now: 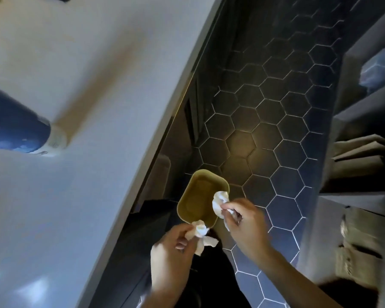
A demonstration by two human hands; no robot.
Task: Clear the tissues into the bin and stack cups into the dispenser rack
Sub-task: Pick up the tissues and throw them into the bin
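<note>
Dark hexagonal floor tiles (273, 121) with pale grout fill the middle of my view, which is tilted steeply. To the left runs a pale countertop (98, 63), its edge slanting from upper right to lower left. A blue cup (16, 127) with a white rim lies on that counter at the far left, blurred. On the right I see grey shelving (365, 112) holding brown paper bags (362, 147); lower shelf contents are too blurred to identify.

On the floor, just beside the counter's base, stands a small olive-green bin (198, 196), open at the top. I cannot tell whether anything lies inside.

My left hand (171, 252) is closed around a crumpled white tissue (200, 232), pinched between fingers and thumb, held at the bin's near rim. My right hand (245, 223) grips a second crumpled tissue (219, 202), which hangs over the bin's right rim, partly above the opening. Both hands are close together, not touching. Both tissues are in hand, neither in the bin. No dispenser rack identifiable.
</note>
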